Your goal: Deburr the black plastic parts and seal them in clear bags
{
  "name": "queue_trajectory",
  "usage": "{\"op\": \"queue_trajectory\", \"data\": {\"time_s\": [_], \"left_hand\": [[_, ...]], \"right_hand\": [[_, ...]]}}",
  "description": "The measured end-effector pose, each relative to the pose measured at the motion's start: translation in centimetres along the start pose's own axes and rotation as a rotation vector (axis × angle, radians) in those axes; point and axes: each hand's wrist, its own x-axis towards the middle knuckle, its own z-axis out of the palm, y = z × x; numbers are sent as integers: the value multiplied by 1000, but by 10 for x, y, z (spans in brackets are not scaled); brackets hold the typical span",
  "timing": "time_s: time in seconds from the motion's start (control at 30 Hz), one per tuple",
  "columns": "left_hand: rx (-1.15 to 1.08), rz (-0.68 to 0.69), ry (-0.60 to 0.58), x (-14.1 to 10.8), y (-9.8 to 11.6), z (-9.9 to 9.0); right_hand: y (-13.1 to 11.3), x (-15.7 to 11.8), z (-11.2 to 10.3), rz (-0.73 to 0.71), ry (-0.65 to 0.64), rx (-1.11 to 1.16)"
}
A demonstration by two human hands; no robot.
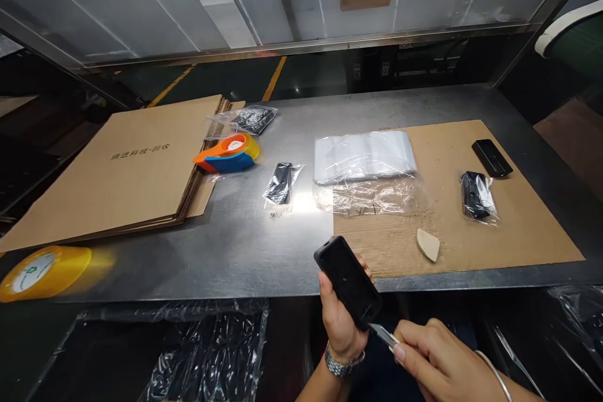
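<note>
My left hand (342,326), with a metal watch on its wrist, is wrapped round a black rectangular plastic case (347,279) near the table's front edge. The case is tilted, its recessed face turned up, with a small hole in the middle. To the right, my right hand (431,352) grips a small knife (384,335) between thumb and fingers. The blade's tip is at the lower corner of the case; whether it touches is too small to tell.
Flattened cardboard (136,163), an orange-blue tape dispenser (228,154) and a bagged black part (281,183) lie left. Clear bags (365,156), a bagged case (475,195), a black case (492,157) and a beige wedge (428,245) are on a cardboard sheet (518,232).
</note>
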Motion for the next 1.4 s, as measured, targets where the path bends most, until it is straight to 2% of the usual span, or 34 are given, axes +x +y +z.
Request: {"op": "queue_trajectory", "data": {"time_s": [0.2, 0.5, 0.63, 0.73, 0.77, 0.83, 1.0, 1.1, 1.23, 1.4], "left_hand": [[49, 133, -12, -1, -2, 0], [38, 192, -24, -3, -4, -1], [32, 233, -28, -1, -5, -2], [5, 261, 13, 0, -6, -1], [-9, 281, 37, 0, -6, -1], [-41, 343, 78, 0, -6, 0], [-61, 497, 96, 0, -3, 2], [-55, 551, 79, -1, -1, 3], [-68, 603, 84, -3, -1, 5], [-83, 666, 118, -4, 0, 9]], "right_hand": [[0, 1, -1, 17, -38, -11], [-6, 2, -3, -44, -4, 21], [-7, 4, -4, -46, -50, 62], [-5, 3, -3, -42, -71, 122], [-3, 2, -2, -49, -43, 106], [0, 0, 1, -121, 93, -32], [6, -1, 16, -511, 551, -560], [6, 5, 22, -629, 734, -780], [3, 10, 24, -710, 844, -909], [-2, 7, 24, -676, 791, -977]]}}
